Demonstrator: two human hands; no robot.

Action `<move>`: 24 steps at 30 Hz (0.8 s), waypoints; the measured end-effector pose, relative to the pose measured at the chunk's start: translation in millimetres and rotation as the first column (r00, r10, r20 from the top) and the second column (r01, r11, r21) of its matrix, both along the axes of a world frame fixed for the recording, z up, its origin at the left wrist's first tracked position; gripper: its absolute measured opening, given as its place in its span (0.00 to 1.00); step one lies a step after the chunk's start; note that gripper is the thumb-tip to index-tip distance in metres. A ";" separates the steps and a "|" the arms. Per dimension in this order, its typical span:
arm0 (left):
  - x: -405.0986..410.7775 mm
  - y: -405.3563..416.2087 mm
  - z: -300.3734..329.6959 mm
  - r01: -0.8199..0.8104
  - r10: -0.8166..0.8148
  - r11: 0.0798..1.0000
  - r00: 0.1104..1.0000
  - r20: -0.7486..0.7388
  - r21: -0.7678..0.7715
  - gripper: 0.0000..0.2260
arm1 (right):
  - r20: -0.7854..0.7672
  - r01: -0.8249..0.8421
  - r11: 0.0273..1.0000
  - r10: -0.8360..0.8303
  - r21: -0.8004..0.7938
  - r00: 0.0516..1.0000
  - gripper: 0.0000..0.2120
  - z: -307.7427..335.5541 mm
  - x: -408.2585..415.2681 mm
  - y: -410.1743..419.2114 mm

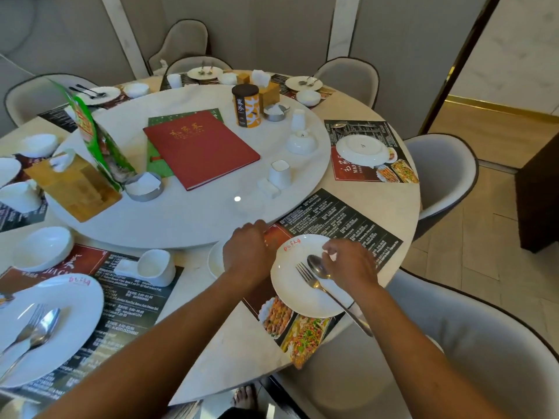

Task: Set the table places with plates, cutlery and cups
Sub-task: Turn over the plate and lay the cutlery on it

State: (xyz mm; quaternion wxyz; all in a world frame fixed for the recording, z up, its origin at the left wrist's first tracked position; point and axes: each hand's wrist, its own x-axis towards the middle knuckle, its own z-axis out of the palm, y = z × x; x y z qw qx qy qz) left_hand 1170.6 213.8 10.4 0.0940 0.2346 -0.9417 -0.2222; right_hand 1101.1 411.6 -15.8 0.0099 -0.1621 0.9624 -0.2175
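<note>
Right hand [348, 263] pinches spoon [317, 269] near its bowl, over white plate [302, 294] lower centre of frame; fork [308, 278] lies beside spoon on plate. Left hand [246, 252] curled over a bowl [215, 261] just left of plate; grip unclear.

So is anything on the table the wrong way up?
Yes. The plate at the far right place lies upside down on its placemat, its spoon beside it, while the plate under the hands faces up.
</note>
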 end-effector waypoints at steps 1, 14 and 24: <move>-8.7 -8.6 -0.5 0.042 -0.041 0.999 0.999 0.025 -0.035 0.20 | -0.013 -0.023 1.000 0.024 0.005 1.000 0.12 2.8 -5.5 -11.1; -93.8 -94.4 -42.2 0.122 -0.043 0.974 0.929 0.369 -0.193 0.30 | -0.001 -0.195 0.979 0.195 0.057 0.981 0.22 5.8 -91.7 -157.3; -101.4 -121.4 -61.8 0.200 -0.098 0.951 0.919 0.382 -0.236 0.30 | 0.038 -0.227 0.937 0.225 0.265 0.974 0.22 -20.0 -125.5 -194.0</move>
